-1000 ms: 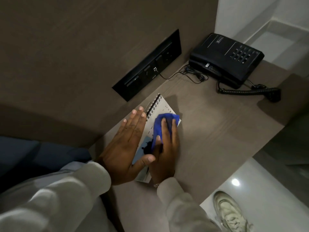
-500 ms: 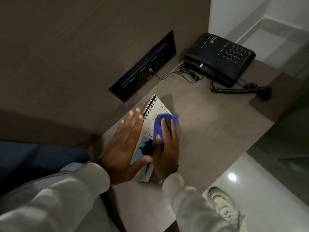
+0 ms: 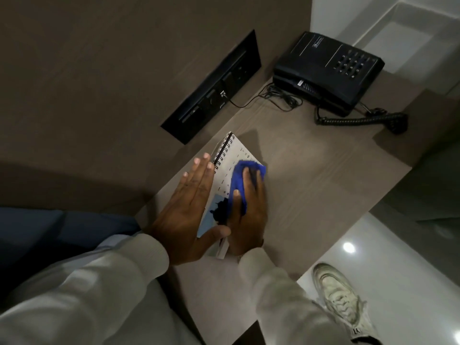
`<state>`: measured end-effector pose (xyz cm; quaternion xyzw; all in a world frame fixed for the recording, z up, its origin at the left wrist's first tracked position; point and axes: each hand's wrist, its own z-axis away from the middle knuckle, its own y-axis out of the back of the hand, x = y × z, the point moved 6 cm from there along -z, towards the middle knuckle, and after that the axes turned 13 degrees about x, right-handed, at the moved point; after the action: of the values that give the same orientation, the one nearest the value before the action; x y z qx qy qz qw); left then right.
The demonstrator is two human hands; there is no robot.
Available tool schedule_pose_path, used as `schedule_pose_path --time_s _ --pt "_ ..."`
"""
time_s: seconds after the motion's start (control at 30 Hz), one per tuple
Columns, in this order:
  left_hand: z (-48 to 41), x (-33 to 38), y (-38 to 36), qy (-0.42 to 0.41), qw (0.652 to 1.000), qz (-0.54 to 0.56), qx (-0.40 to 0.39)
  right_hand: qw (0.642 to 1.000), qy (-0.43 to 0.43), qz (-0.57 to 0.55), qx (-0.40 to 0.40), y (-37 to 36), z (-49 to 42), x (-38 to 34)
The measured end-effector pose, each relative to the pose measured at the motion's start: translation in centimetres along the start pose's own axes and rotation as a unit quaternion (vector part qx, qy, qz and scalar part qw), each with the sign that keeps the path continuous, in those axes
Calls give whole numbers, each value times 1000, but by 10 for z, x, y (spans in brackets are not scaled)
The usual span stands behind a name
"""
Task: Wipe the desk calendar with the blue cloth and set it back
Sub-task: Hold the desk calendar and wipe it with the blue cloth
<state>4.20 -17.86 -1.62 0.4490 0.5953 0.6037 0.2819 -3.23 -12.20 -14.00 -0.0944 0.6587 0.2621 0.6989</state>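
Observation:
The spiral-bound desk calendar (image 3: 232, 158) lies on the brown desk (image 3: 311, 185), its black wire binding toward the wall. My left hand (image 3: 189, 207) rests flat along the calendar's left side, fingers straight, thumb across the lower edge by the blue picture. My right hand (image 3: 249, 210) presses the blue cloth (image 3: 240, 180) onto the right half of the white page. The cloth bulges out past my fingertips near the page's far right corner.
A black telephone (image 3: 326, 68) with a coiled cord (image 3: 356, 119) sits at the desk's far right. A black socket panel (image 3: 211, 88) is set in the wall, a thin cable running from it. A white shoe (image 3: 338, 297) stands on the glossy floor at lower right.
My right hand with the cloth has slid slightly along the page, back and forth. The left hand stays flat on the calendar. The view has shifted a little.

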Motion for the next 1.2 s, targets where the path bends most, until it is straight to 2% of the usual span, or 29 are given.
schedule_pose_path --time_s 0.07,0.23,0.37,0.47,0.6,0.7,0.8,0.97,1.07,1.2 --pt "0 -1 -1 6 1000 3 -3 999 19 -6 -28 5 28 4" --pt "1 -1 1 0 1000 0 3 987 154 -39 -36 11 48 -29" --pt "-1 0 -3 -35 999 23 9 997 57 -41 3 2 -2 -31" --pt "1 -4 -2 -9 1000 17 22 1000 10 0 1 5 -2 -8" --pt "3 -5 -3 -2 1000 10 25 999 39 -21 -23 15 40 0" --pt "4 -6 -6 -16 999 -1 29 995 83 -54 -26 11 29 -27" --pt "4 -7 -8 -37 999 -17 27 997 35 -65 0 1 -13 -37" --pt "2 -3 -3 2 1000 -11 10 999 3 -3 36 6 -16 -21" --pt "2 -2 -1 10 1000 -9 -5 1000 -5 26 -3 13 18 -10" --pt "4 3 4 -6 999 -33 12 995 -11 -7 -101 29 41 -22"
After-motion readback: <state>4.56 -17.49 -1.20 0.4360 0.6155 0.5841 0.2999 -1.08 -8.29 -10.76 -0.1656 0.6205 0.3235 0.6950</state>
